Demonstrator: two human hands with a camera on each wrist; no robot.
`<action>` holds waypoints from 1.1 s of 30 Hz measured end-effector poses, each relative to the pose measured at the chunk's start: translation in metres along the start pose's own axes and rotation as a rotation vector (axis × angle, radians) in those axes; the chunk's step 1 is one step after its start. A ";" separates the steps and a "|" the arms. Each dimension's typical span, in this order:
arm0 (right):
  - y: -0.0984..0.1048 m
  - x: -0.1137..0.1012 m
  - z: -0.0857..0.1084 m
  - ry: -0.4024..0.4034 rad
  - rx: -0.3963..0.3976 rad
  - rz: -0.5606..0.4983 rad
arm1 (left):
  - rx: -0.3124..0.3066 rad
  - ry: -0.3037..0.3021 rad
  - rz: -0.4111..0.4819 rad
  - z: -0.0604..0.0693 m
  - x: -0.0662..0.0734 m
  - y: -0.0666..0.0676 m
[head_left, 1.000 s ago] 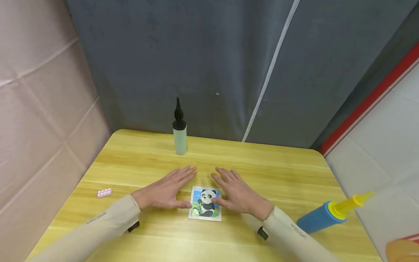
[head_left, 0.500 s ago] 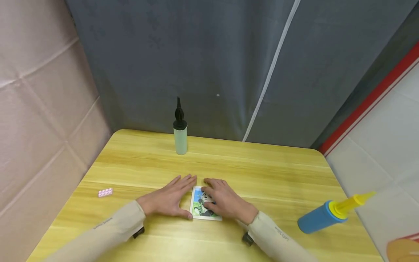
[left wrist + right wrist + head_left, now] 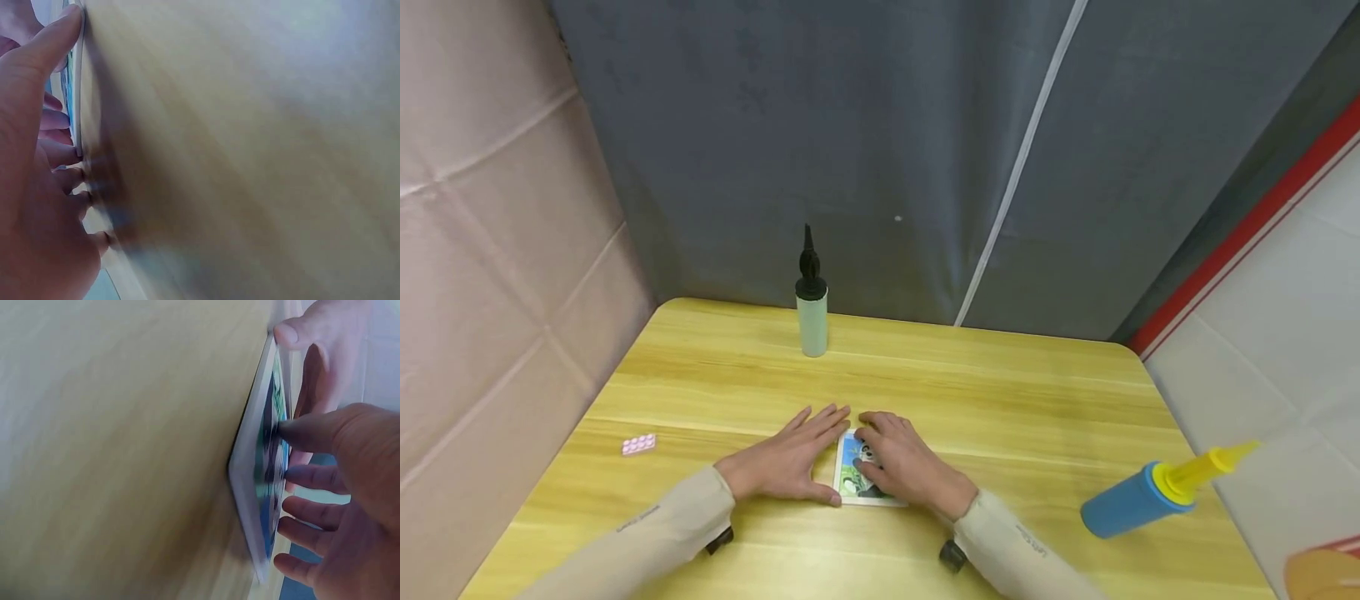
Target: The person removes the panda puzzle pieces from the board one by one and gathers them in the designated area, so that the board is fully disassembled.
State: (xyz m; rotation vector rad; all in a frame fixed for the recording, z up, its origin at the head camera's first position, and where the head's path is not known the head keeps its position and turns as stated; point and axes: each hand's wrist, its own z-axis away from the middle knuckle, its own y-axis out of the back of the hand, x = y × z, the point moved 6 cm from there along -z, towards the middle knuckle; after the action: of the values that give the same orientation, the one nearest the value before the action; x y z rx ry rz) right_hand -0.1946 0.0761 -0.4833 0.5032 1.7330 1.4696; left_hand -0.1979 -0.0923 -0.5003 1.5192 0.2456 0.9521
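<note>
I judged this step as bracing the panda picture [image 3: 850, 477] at the frame's lower centre, left hand [image 3: 785, 463] spread wide, right hand [image 3: 908, 465] loosely bent over it, neither gripping; light fingertip pressure seemed called for next.

Wood-grain table [image 3: 1000, 400], on it panda picture [image 3: 849, 467], pink brick [image 3: 638, 444], green pump [image 3: 812, 327], blue pump [image 3: 1123, 500]

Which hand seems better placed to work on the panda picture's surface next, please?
Probably the right hand: its fingers are over the panda picture, and its thumb appears to touch the print. The left hand lies beside the picture, thumb at a corner.
</note>
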 end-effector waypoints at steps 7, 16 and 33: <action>-0.003 -0.014 -0.005 -0.015 -0.008 0.044 | -0.002 -0.004 0.015 0.000 0.001 -0.003; 0.000 -0.022 -0.010 -0.044 0.020 0.058 | -0.002 -0.020 -0.016 0.001 0.001 -0.003; 0.003 -0.011 -0.020 -0.085 0.036 -0.064 | -0.007 -0.002 0.001 0.000 -0.001 -0.006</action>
State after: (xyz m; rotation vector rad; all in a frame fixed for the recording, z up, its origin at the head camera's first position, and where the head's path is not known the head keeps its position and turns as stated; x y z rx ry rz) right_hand -0.2041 0.0556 -0.4765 0.5163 1.6957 1.3555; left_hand -0.1967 -0.0918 -0.5061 1.5145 0.2394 0.9514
